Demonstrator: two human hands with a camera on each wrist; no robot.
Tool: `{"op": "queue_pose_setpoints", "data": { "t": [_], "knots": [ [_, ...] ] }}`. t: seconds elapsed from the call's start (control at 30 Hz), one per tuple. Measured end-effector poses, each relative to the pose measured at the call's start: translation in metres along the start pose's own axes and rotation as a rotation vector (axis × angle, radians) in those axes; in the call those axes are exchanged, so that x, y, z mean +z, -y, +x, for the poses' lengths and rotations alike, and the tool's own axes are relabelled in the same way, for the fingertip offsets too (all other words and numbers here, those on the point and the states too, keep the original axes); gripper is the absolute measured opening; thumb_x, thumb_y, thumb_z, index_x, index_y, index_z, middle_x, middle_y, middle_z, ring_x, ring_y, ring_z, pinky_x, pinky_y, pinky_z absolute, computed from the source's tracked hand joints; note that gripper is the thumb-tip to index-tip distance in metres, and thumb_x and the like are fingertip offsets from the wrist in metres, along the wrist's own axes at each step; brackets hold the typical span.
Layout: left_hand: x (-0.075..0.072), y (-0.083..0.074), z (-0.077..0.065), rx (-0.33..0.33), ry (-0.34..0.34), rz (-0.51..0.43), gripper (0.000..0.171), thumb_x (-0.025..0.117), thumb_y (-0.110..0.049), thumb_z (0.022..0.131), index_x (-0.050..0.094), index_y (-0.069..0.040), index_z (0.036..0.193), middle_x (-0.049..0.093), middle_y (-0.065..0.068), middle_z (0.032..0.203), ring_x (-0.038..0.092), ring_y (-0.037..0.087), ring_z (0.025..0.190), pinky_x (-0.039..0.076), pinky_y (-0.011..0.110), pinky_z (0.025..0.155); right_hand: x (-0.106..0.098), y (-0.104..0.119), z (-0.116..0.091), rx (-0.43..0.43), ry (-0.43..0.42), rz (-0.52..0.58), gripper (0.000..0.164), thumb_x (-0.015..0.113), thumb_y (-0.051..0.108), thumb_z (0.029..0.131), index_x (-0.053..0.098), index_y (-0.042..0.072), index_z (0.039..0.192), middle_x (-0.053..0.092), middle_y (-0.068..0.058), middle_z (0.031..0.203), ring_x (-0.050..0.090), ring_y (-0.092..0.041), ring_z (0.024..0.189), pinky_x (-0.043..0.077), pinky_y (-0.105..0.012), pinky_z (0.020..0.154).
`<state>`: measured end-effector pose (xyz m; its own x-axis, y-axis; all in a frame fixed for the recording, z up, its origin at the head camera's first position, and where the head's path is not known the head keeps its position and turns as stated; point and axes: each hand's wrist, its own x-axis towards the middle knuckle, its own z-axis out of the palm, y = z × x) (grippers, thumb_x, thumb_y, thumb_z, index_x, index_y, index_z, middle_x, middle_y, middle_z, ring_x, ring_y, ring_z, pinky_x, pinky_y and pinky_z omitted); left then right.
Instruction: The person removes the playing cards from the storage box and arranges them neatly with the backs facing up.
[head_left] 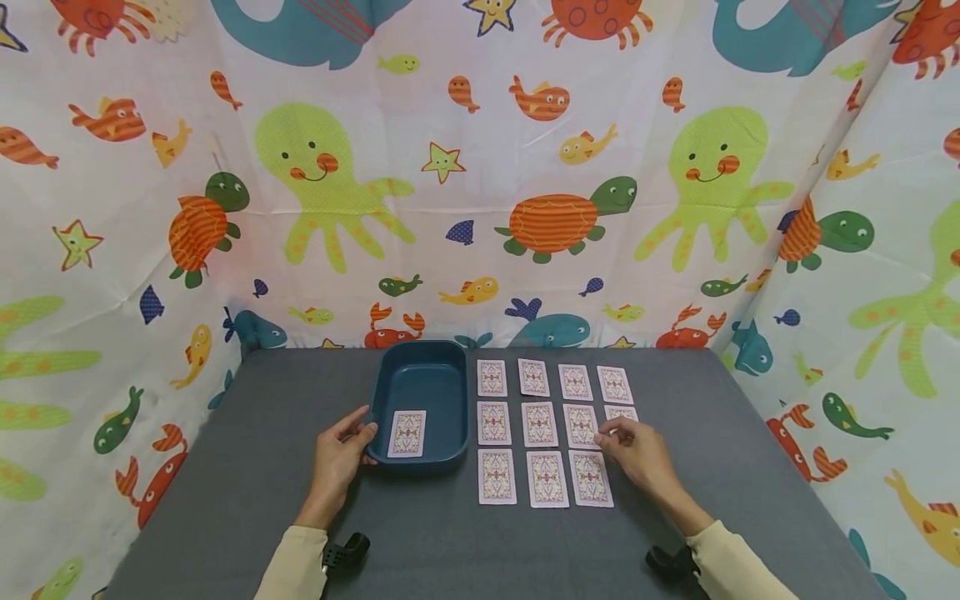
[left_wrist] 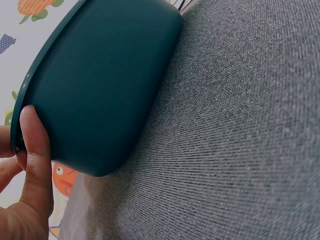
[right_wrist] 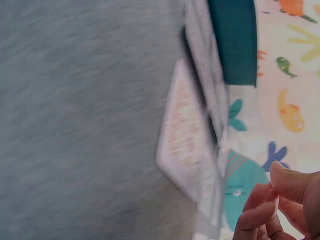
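A dark teal tray (head_left: 420,379) rests on the grey table with a face-down playing card (head_left: 407,434) lying inside near its front left. At the tray's left side, my left hand (head_left: 339,454) grips the rim; the left wrist view has the thumb (left_wrist: 36,132) against the outer wall. To the right, several playing cards (head_left: 539,425) lie face down in three rows. My right hand (head_left: 637,450) hovers over the right end of the middle row, overlapping a card (head_left: 621,412) there. Its fingers are loosely bent with thumb and fingertips close together, and no card shows between them.
The grey tabletop (head_left: 525,554) carries everything. Behind and beside it hangs a white cloth (head_left: 480,192) printed with sea animals. A dark strap device sits at each wrist, the left one (head_left: 347,552) near the table's front.
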<state>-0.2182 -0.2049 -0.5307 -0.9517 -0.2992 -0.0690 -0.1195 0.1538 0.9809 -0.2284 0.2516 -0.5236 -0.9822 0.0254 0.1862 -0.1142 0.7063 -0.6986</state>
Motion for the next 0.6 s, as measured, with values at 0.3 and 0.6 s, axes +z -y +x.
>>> {"op": "queue_pose_setpoints", "data": {
  "t": [0.3,0.6],
  "knots": [
    [-0.001,0.000,0.000,-0.004,0.003,0.001,0.044,0.064,-0.016,0.096,0.056,-0.012,0.139,0.051,0.011,0.101,0.056,0.017,0.065,0.058,0.031,0.057,-0.003,0.036,0.005,-0.001,0.010,0.115,0.014,0.075,0.020,0.087,0.070,0.010,0.096,0.067,-0.006,0.079,0.064,-0.020,0.063,0.048,-0.022,0.051],
    [0.000,0.000,0.000,-0.001,0.004,0.003,0.044,0.064,-0.017,0.096,0.056,-0.013,0.139,0.052,0.012,0.102,0.056,0.017,0.066,0.058,0.031,0.057,0.001,0.069,0.009,-0.039,0.046,0.236,0.018,0.072,0.020,0.090,0.070,0.007,0.103,0.068,-0.012,0.082,0.063,-0.021,0.062,0.056,-0.034,0.055]
  ]
}}
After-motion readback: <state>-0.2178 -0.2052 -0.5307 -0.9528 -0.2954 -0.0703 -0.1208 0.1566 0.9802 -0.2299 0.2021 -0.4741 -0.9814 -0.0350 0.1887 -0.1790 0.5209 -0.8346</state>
